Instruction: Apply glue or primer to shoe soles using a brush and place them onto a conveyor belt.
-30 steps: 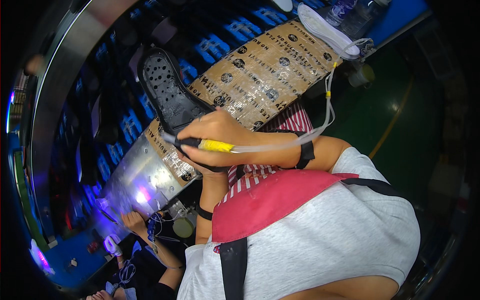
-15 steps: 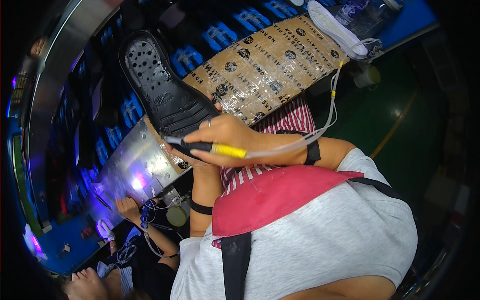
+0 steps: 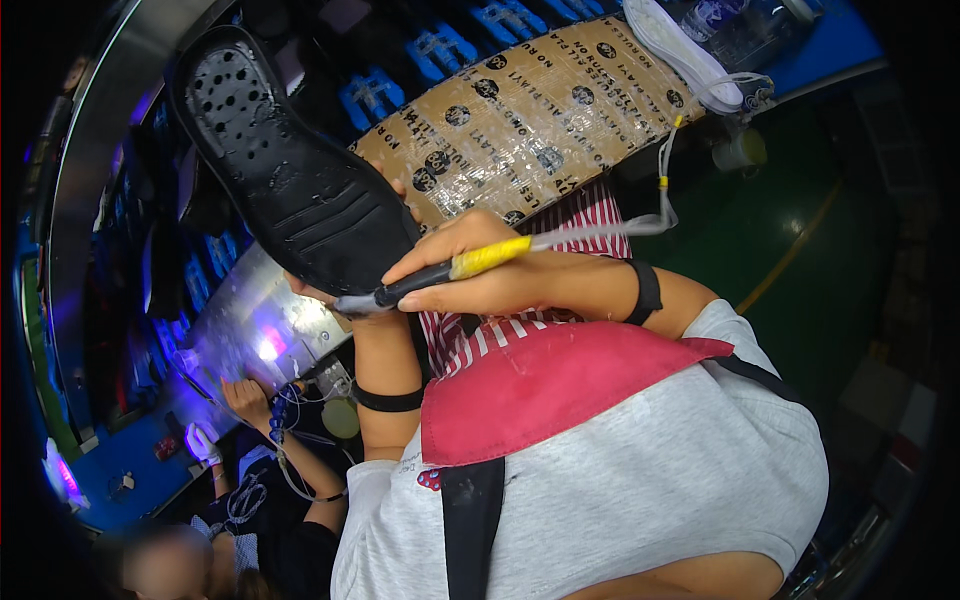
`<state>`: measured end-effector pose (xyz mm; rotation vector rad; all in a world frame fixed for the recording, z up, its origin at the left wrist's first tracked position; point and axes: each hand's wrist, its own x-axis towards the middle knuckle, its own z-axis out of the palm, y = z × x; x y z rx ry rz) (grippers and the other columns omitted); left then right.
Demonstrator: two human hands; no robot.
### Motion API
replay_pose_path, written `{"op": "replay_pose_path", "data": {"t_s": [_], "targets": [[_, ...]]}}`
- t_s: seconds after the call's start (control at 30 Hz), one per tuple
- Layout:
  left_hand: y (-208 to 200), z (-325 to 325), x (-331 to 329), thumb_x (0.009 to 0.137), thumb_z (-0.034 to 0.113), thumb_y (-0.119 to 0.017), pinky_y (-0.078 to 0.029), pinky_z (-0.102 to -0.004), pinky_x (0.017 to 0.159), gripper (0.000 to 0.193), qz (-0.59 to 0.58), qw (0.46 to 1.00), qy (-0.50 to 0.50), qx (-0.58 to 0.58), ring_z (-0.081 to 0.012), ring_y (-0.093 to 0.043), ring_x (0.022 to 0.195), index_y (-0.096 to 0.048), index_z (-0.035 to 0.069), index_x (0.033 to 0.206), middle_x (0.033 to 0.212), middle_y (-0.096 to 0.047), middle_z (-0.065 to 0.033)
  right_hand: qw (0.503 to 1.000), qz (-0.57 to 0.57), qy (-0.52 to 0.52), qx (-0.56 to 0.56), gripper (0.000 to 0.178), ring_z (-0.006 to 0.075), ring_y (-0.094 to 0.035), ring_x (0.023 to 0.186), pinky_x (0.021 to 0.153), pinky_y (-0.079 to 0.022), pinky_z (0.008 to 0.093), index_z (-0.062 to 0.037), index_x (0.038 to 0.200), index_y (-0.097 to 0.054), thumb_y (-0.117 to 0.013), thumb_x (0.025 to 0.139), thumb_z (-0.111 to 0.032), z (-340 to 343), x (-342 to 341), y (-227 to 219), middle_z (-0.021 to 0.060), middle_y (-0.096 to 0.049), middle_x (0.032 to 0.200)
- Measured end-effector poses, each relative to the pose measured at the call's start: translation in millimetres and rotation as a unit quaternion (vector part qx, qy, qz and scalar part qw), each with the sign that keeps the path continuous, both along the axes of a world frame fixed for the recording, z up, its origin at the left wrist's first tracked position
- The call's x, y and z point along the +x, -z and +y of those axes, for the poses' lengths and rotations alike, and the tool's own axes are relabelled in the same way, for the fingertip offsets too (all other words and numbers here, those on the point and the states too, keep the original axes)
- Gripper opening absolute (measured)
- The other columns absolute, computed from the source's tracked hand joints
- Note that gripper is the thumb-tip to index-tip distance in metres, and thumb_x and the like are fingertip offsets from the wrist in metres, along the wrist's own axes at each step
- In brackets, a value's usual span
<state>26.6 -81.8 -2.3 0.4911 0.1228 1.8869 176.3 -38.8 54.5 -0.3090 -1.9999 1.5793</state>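
Cardboard (image 3: 530, 120) covers part of a metal work surface (image 3: 300, 318) beside a black shoe sole (image 3: 310, 190), tilted in the person's grip in front of the red apron (image 3: 560, 390). The left hand (image 3: 308, 289) clasps it from beneath, fingers at both edges; the right hand (image 3: 480, 288) has its fingers clamped on a yellow-sleeved brush (image 3: 415, 285). Over the toe a second ago, the right hand now sits beside it, baring the grooved forefoot; brushing appears centred on the toe rim, though contact is unclear. Beyond lie a white sole (image 3: 680, 50) and a co-worker's hand (image 3: 248, 402).
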Motion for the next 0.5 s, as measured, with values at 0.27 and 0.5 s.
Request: {"op": "replay_pose_path", "data": {"t_s": [0.27, 0.5], "targets": [[-8.1, 6.9, -10.2, 0.064, 0.059, -0.065, -0.046, -0.0517, 0.085, 0.098, 0.005, 1.000, 0.030, 0.000, -0.0467, -0.043, 0.109, -0.026, 0.001, 0.133, 0.126, -0.033, -0.0321, 0.999, -0.008, -0.008, -0.044, 0.031, 0.0127, -0.060, 0.063, 0.057, -0.045, 0.0225, -0.0065, 0.101, -0.065, -0.073, 0.071, -0.012, -5.9, 6.3, 14.8, 0.0103, -0.065, 0.078], [-16.6, 9.5, -4.7, 0.056, 0.062, -0.069, -0.045, -0.0456, 0.089, 0.115, 0.053, 0.993, 0.079, 0.063, -0.0382, -0.043, 0.112, -0.019, -0.005, 0.134, 0.131, -0.031, -0.0260, 0.993, -0.060, -0.029, -0.099, 0.029, 0.0129, -0.062, 0.068, 0.060, -0.046, 0.0209, -0.0074, 0.100, -0.066, -0.072, 0.072, -0.011, 9.3, 15.5, -2.7, 0.0090, -0.066, 0.079]]}}
